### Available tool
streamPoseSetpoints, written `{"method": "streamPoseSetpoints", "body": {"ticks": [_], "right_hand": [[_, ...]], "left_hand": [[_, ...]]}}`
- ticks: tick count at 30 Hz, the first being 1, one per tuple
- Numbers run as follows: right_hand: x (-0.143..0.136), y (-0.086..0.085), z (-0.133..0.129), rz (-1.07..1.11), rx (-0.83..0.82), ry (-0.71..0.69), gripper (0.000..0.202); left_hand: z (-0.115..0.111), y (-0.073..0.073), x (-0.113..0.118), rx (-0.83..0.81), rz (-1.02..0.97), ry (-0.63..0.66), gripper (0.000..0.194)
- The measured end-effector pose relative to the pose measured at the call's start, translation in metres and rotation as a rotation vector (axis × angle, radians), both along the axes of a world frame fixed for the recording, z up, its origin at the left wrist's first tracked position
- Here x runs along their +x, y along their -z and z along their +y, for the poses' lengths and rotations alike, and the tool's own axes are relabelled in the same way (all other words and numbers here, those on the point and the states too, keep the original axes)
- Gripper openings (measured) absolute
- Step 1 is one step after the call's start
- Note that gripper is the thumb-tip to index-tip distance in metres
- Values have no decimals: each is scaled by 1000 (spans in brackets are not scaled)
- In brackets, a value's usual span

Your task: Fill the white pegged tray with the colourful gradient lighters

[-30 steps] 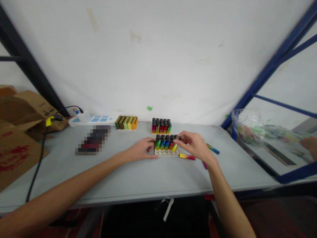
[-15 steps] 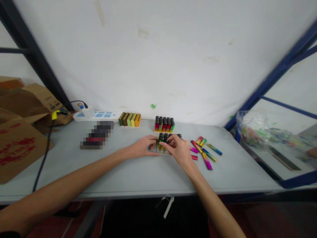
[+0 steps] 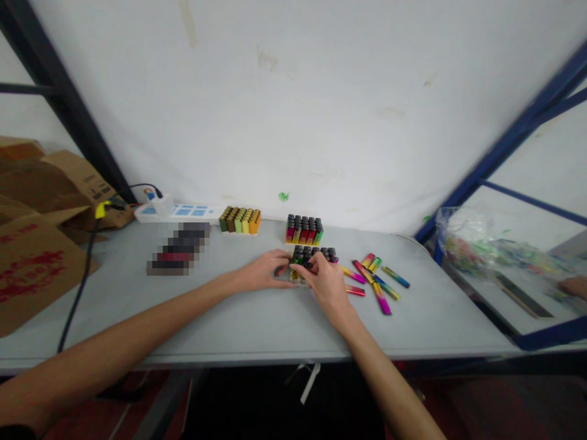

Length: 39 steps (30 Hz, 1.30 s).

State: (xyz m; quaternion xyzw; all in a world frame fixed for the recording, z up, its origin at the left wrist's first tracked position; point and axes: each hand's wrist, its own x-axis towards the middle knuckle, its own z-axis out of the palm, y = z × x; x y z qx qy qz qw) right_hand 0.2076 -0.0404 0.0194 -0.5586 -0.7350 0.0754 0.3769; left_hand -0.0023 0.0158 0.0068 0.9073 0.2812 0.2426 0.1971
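Several black-topped lighters (image 3: 299, 252) stand upright in a pale tray (image 3: 296, 282) at the middle of the table. Beside the tray's left side is my left hand (image 3: 268, 271), its fingers and thumb spread apart around that side, holding nothing. My right hand (image 3: 324, 278) is over the tray's front with thumb and index finger pinched on a dark-topped lighter (image 3: 310, 264), whose lower part is hidden. To the right, several shiny multicoloured lighters (image 3: 381, 298) lie loose on the table.
Behind the tray stand a full block of black-topped lighters (image 3: 304, 230) and a block of green, brown and yellow ones (image 3: 239, 221). A power strip (image 3: 197, 212), a blurred-out item (image 3: 181, 249) and cardboard (image 3: 39, 269) are at left. Another person's hand (image 3: 575, 286) shows far right.
My right hand has shifted slightly left over the tray, uncovering black-topped lighters at the tray's right side. My left hand has barely moved.
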Motion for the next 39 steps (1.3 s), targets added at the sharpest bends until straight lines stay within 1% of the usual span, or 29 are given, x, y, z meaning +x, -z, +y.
{"method": "streamPoseSetpoints", "body": {"ticks": [2,6,8,11,14,17,19,21,24,25,27,28,30,32,34,36,39], "right_hand": [[-2,0,0,21,-32,-23,38],[-4,0,2,89,-83,-155,34],[-3,-1,3,86,-95,-189,30],[-2,-4,2,34,-110,-185,21],[-2,-10,-1,-39,-111,-181,20],[3,-20,-4,-116,-112,-168,23],[13,-31,-6,-171,-110,-148,21],[29,-44,-7,-222,-108,-128,19],[65,-65,-8,-241,-128,-104,18],[78,-72,-8,-231,-138,-83,17],[105,-85,-10,-206,-137,2,16],[119,-90,-11,-203,-134,44,16],[144,-95,-12,-213,-173,84,16],[169,-94,-11,-239,-206,164,16],[191,-87,-7,-300,-242,250,15],[210,-74,0,-336,-352,269,18],[230,-53,11,-405,-545,307,22]], "left_hand": [[1,1,0,3,-9,5,41],[2,4,-1,-2,-30,11,41],[2,4,-1,-3,-31,7,41],[2,4,-1,4,-16,2,41],[0,2,-1,12,-8,9,42],[-1,-1,-1,14,-9,5,42],[-2,-1,-1,19,6,-8,43],[-1,-1,-2,28,26,-16,45],[1,0,-2,40,35,-15,45],[2,1,-3,41,35,-16,45],[3,2,-3,41,29,-16,45],[3,2,-3,40,26,-16,46],[3,2,-3,36,23,-17,46],[4,2,-2,29,27,-24,47],[4,3,-2,25,36,-30,47],[5,4,-2,26,43,-31,48],[5,4,-3,31,48,-32,49]]}}
